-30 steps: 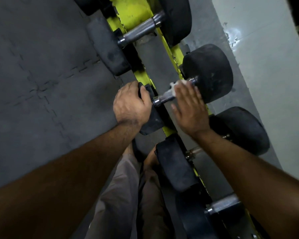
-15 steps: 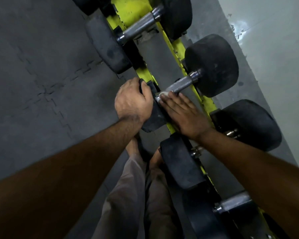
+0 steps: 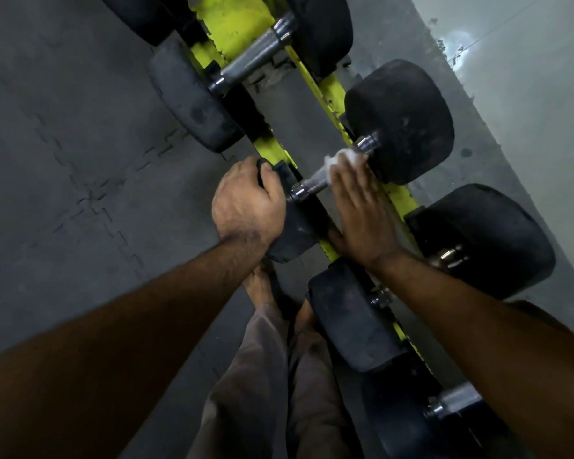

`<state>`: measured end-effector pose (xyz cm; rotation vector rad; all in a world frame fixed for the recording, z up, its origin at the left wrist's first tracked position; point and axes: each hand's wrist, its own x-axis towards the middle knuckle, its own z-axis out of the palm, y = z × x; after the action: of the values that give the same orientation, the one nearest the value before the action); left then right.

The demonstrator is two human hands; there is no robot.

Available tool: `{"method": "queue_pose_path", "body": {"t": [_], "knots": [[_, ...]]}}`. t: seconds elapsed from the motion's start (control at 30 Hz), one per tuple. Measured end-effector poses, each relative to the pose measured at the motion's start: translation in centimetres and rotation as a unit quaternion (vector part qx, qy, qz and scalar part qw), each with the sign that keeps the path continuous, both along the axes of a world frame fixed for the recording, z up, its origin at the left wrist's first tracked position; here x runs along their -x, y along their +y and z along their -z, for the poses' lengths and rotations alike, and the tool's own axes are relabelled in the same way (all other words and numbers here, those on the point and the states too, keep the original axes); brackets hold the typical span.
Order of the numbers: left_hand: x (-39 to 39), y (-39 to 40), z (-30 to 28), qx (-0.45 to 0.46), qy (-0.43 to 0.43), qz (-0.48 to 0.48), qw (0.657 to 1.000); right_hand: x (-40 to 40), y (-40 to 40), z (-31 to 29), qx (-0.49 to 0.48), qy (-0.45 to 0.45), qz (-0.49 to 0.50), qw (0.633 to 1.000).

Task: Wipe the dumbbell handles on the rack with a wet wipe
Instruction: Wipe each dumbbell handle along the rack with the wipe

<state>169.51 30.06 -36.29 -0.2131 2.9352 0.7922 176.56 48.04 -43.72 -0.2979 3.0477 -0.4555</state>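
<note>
On the yellow rack: the middle dumbbell (image 3: 371,150) lies across the rack (image 3: 236,31), one black head toward the person, the other toward the wall.
Handle: the knurled steel handle (image 3: 314,183) shows between the near collar and the wipe; its far part is under the wipe.
Wet wipe: the white wet wipe (image 3: 340,159) is bunched on the handle's far end, touching the collar beside the far head.
Right hand: the right hand (image 3: 362,210) lies flat, its straight fingers close together, pressing the wipe onto the bar.
Left hand: the left hand (image 3: 246,202) has its fingers curled over the near head (image 3: 290,226), gripping it, probably to stop rolling.
Other dumbbells: one lies farther up the rack with a bare handle (image 3: 251,61); more lie nearer the person's legs.
Risk, wipe: held only by flat pressure, the wipe could slip off the bar and drop through the rack.
Risk, fingers: the fingertips sit against the far head, so a hard stroke could jam them there.
Risk, rolling: if the left grip loosens, the dumbbell may turn and the underside stay unwiped.
</note>
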Motion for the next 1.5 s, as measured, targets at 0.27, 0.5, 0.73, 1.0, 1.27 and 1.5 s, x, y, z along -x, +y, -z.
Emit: {"method": "queue_pose_path", "body": {"t": [0.27,0.5,0.73,1.0,1.27,1.5], "knots": [[0.0,0.1,0.1,0.000,-0.001,-0.006,1.000,0.4,1.0,-0.2,-0.004,0.006,-0.023,1.000],[-0.1,0.1,0.1,0.007,0.001,-0.012,1.000,1.4,1.9,0.1,-0.027,0.058,-0.015,0.998],[-0.1,0.1,-0.1,0.000,-0.002,-0.004,1.000,2.5,-0.6,-1.8,0.092,0.116,0.001,0.989],[0.1,-0.1,-0.1,-0.001,-0.011,0.007,1.000,0.0,-2.7,-5.6,0.227,-0.029,0.152,0.962],[0.0,-0.1,0.0,-0.007,-0.011,0.009,1.000,3.7,-4.7,-6.3,0.569,-0.107,0.684,0.444],[-0.1,-0.1,0.1,-0.013,-0.004,0.007,1.000,8.1,-3.7,-7.6,0.655,-0.167,0.652,0.344]]}}
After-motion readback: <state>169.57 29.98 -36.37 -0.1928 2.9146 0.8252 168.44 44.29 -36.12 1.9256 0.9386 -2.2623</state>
